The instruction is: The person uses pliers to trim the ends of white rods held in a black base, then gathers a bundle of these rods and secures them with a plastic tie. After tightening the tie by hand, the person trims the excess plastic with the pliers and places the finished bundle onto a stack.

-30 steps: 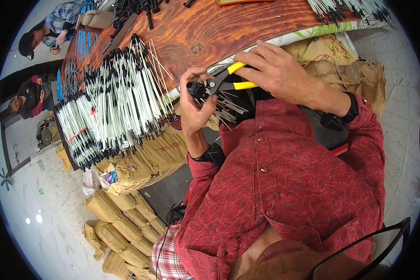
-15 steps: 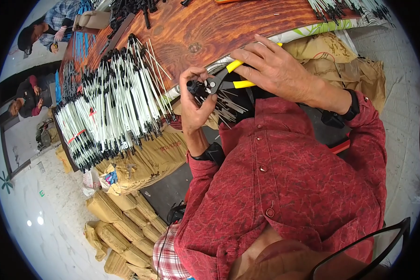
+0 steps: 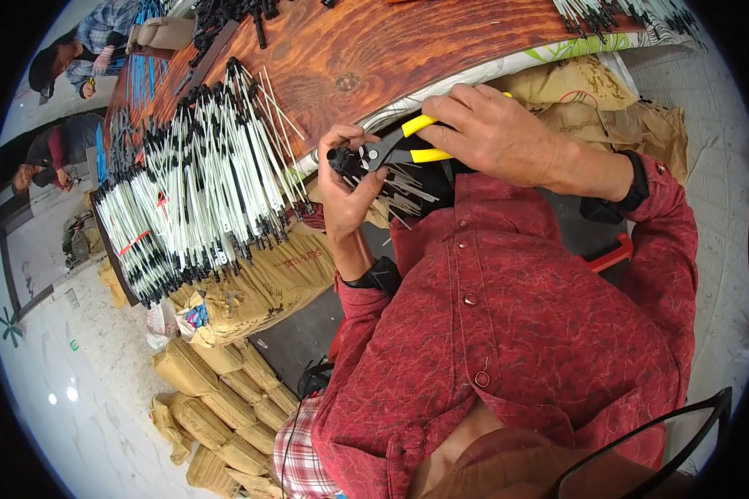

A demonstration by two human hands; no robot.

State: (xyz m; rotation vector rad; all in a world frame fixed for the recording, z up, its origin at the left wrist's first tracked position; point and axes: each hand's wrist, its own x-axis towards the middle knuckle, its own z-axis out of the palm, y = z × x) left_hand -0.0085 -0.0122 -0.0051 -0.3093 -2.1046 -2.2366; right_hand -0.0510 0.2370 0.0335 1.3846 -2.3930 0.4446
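Observation:
My left hand (image 3: 341,204) is closed around a black, ring-shaped plastic part (image 3: 342,160), whose open round end shows beside the thumb and fingers. Dark pliers (image 3: 394,143) with yellow handles have their jaws at that part; what lies between the jaws is hidden. My right hand (image 3: 495,137) is wrapped around the handles, which stand apart. Below the pliers, thin whitish rods (image 3: 408,195) fan out from near my left hand over something dark; whether they join the black part I cannot tell.
Bundled white rods with black ends (image 3: 216,175) cover the wooden table's (image 3: 333,50) left side. More rods (image 3: 587,17) lie at the far right. Brown sacks (image 3: 216,399) are stacked on the floor at lower left. Two people work at far left, one in a checked shirt (image 3: 108,29).
My right hand and the pliers' handles have shifted slightly down. My left hand stays nearly in place on the black part. The lower co-worker at far left has leaned and moved their hands.

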